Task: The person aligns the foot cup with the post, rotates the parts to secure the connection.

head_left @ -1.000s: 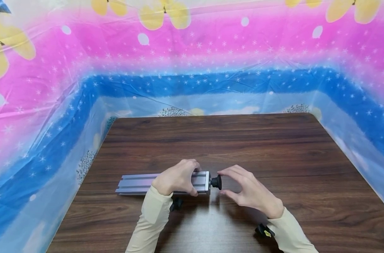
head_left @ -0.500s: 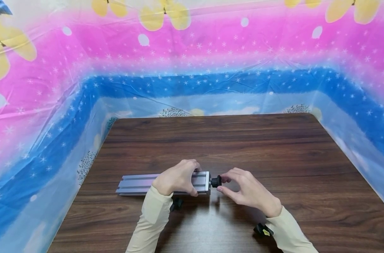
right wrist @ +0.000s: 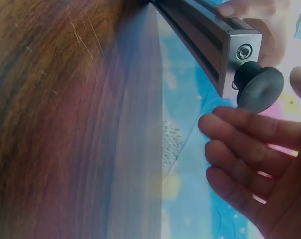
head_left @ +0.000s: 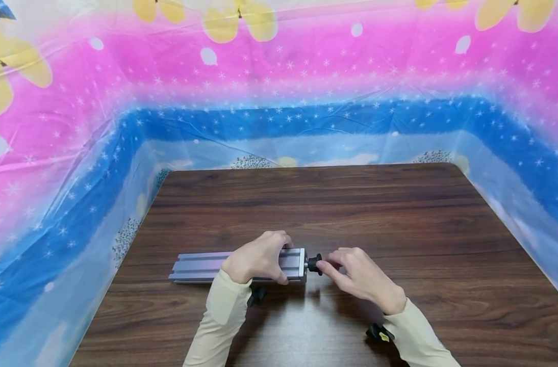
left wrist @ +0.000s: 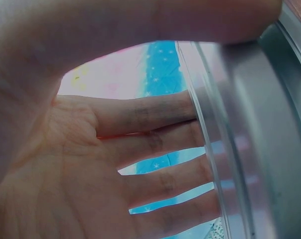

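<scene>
A silver aluminium profile [head_left: 197, 265] with lengthwise slots lies crosswise in the head view. My left hand [head_left: 256, 257] grips it near its right end, thumb on the near side and fingers over the far side. In the left wrist view, the thumb and fingertips meet the profile's [left wrist: 270, 129] edges. A black round knob [head_left: 313, 263] on a short stem sticks out from the end plate [right wrist: 235, 74], below a bolt [right wrist: 244, 51]. My right hand [head_left: 363, 275] pinches at the knob, thumb by its rim and fingers bent behind. In the right wrist view the fingers [right wrist: 250, 129] lie along its edge.
A dark brown wood-grain table [head_left: 315, 204] carries the work. Patterned pink and blue cloth [head_left: 283, 92] hangs around its back and sides. Black wrist devices show by the left sleeve [head_left: 224, 300] and the right sleeve [head_left: 414, 326].
My right fingers have closed in from a wide span around the knob. The thumb has moved up across its rim while the fingers bend back. The left hand and profile stay put.
</scene>
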### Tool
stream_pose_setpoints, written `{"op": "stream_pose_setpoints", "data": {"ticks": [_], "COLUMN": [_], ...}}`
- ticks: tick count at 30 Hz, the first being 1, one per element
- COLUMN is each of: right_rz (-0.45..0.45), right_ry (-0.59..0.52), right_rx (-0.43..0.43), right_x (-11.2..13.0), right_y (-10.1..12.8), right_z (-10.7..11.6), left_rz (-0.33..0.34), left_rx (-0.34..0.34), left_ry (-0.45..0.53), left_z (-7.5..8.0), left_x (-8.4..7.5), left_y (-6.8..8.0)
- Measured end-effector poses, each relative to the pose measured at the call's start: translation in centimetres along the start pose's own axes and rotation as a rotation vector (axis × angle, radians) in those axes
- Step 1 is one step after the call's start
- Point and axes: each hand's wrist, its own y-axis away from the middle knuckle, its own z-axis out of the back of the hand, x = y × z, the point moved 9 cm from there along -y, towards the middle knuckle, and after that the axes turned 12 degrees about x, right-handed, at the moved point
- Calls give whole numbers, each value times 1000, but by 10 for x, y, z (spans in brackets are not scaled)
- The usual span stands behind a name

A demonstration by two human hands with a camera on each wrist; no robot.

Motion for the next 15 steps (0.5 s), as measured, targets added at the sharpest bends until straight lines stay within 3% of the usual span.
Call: {"op": "stream_pose_setpoints", "data": {"ticks": [4,10,15], "right_rz": [4,190,241], "right_ry": [-6,-6,-8], "right_rx": [-26,-77,-76], "right_x": [0,13,18], "right_y": [5,8,6], "right_z": [7,14,13], "left_rz": [-1,2,1], "left_rx": [-1,-1,1], "left_ry": [1,10,7], "left_z": [1,1,0], "left_x": [0,1,1], "left_y": [0,-1,-1]}}
